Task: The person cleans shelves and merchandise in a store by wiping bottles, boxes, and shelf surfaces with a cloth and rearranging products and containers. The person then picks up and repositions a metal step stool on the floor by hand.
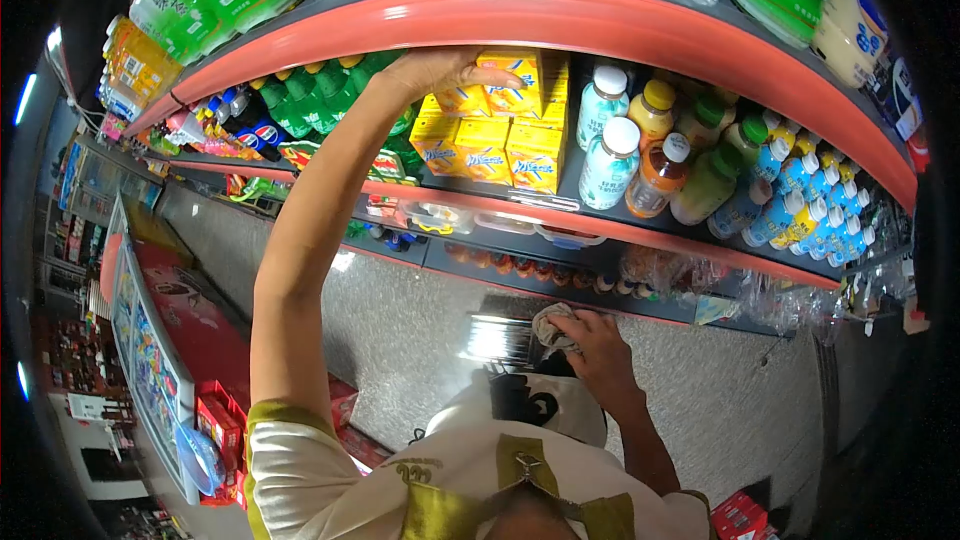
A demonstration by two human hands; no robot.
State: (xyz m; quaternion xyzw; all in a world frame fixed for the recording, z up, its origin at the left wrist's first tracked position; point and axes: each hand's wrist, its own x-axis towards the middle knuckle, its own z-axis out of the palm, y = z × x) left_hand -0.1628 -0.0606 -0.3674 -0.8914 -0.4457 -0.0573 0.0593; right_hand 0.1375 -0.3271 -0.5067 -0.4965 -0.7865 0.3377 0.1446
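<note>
My left hand [440, 72] reaches up into the shelf, its thumb pressed on the front of a yellow drink carton [512, 75] on the upper layer. The other fingers are partly hidden behind it and under the red shelf edge. More yellow cartons [486, 151] stand below and around it, stacked in rows. Low in front of my body, my right hand [602, 352] is closed on a crumpled, light grey-beige cloth [556, 328]. Just left of the cloth is a shiny round metal object [498, 340], partly hidden.
White-capped bottles [608, 162] and other drinks stand right of the cartons; green bottles [315, 100] stand left. A red shelf edge [560, 15] curves overhead. Lower shelves hold plastic tubs [440, 218] and bottles. A chest freezer [150, 340] is at the left.
</note>
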